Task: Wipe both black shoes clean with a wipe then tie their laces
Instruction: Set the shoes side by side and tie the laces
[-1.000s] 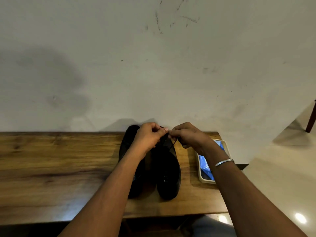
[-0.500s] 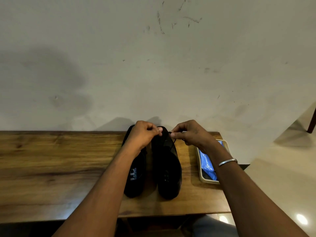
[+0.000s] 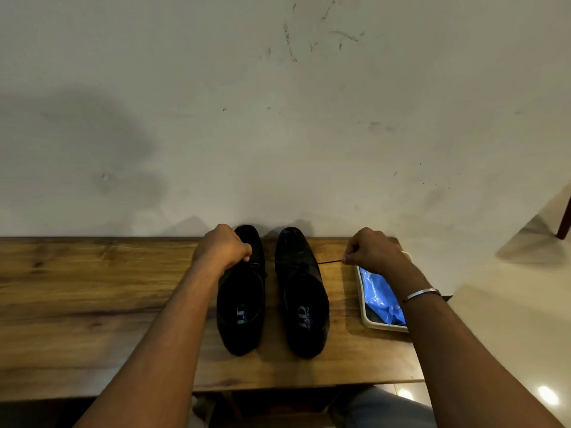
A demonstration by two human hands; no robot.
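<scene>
Drawn well apart since half a second ago, when bunched together over the toe end of the shoes: left hand now curled in a fist above the left shoe, right hand out near the far end of the tray, pinching the end of the lace between thumb and finger. Stretched taut across the right shoe, from that pinch toward the left fist, which looks to grip the other end. Reads as cinching a first knot on the right shoe, so wiping probably done and tying under way, bow not yet formed. Cannot tell whether the left shoe's lace is tied. Both shoes side by side on the wooden table, toes to the wall. As for writing: pale block letters on each insole, something like "LD", with a smaller line beside them too fine to read. Nothing legible on the blue pack in the tray.
</scene>
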